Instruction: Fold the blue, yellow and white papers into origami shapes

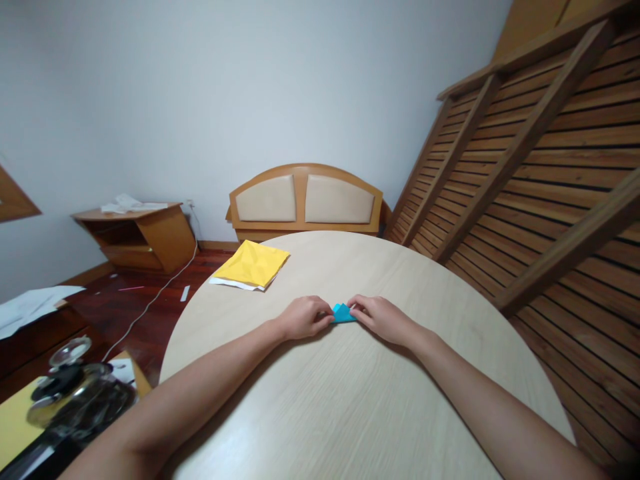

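A small folded piece of blue paper lies on the round light-wood table, near its middle. My left hand pinches the paper's left edge with fingertips curled. My right hand presses on its right edge from the other side. Both forearms stretch across the tabletop toward it. Most of the blue paper is hidden between the fingers.
A stack of yellow paper over white sheets lies at the table's far left edge. A padded wooden headboard stands behind the table, slatted wooden frames lean at right, and a kettle with glass lid sits low at left.
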Action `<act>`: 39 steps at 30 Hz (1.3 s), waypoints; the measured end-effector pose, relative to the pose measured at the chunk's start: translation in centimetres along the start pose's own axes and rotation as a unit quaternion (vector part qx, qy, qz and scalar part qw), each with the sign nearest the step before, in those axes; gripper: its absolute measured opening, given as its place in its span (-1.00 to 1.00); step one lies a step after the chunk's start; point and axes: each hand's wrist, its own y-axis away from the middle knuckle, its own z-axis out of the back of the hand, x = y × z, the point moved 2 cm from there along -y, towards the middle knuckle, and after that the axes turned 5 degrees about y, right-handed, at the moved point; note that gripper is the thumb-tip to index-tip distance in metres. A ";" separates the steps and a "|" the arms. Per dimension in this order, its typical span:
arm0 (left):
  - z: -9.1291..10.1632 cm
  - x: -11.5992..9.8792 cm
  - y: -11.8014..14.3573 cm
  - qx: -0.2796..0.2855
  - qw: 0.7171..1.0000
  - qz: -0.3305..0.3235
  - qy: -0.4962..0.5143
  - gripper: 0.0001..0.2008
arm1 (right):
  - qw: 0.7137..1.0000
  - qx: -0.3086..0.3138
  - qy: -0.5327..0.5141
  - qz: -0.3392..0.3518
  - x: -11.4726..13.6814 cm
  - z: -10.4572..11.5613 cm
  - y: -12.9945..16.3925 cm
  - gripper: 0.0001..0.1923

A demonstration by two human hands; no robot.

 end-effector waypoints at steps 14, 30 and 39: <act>-0.7 1.1 -0.2 -0.042 0.993 -0.043 0.101 -0.81 | 0.996 -0.079 -0.020 -0.036 -0.9 -2.4 -0.8 -0.79; -0.7 1.3 0.1 -0.026 0.996 -0.070 0.046 -0.71 | 0.997 -0.075 0.015 -0.015 -0.9 -2.8 -1.1 -0.73; -0.8 1.1 0.2 -0.007 0.997 -0.078 -0.019 -0.71 | 0.996 -0.073 0.046 -0.033 -0.4 -3.0 -1.1 -0.72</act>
